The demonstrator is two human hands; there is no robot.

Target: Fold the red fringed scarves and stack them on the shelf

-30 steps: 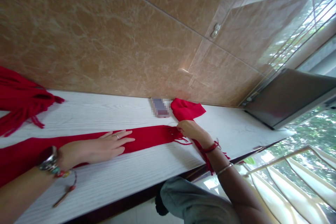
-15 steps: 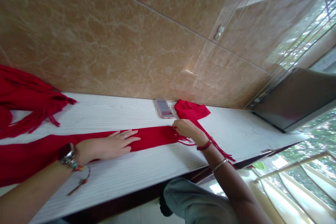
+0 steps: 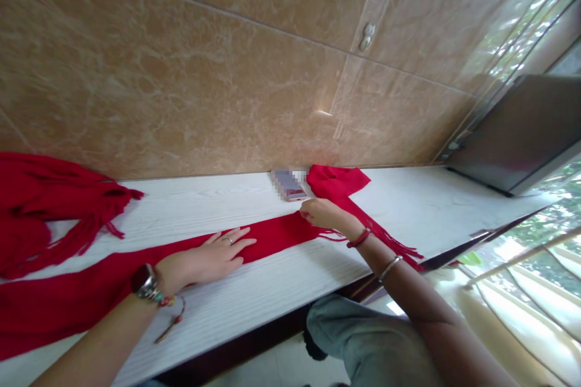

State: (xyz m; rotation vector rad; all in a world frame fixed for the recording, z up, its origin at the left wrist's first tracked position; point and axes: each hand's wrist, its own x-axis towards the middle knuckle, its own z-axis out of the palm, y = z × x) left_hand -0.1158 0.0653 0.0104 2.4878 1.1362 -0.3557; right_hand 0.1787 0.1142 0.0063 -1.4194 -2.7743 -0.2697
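Observation:
A long red scarf (image 3: 281,234) with a fringed end lies stretched along the white table (image 3: 218,199). My left hand (image 3: 209,260) rests flat on it, fingers spread. At the fringed end, my right hand (image 3: 324,214) is closed on the scarf's far corner; its fingertips are partly hidden. Beyond that hand lies a second red scarf (image 3: 340,182), folded at the back, its fringe reaching toward the table's front edge. A bunched red scarf (image 3: 59,205) with fringe sits at the far left.
A phone (image 3: 289,185) lies near the wall, its screen partly blurred. At the right end stands a dark grey panel (image 3: 512,133). Tan marbled tiles (image 3: 181,84) rise behind the table. A knee (image 3: 345,320) is below the front edge, with a cream railing (image 3: 508,278) to the right.
The camera view has shifted. My right hand has moved slightly along the fringed end to the scarf's far corner. My left hand stays flat on the cloth.

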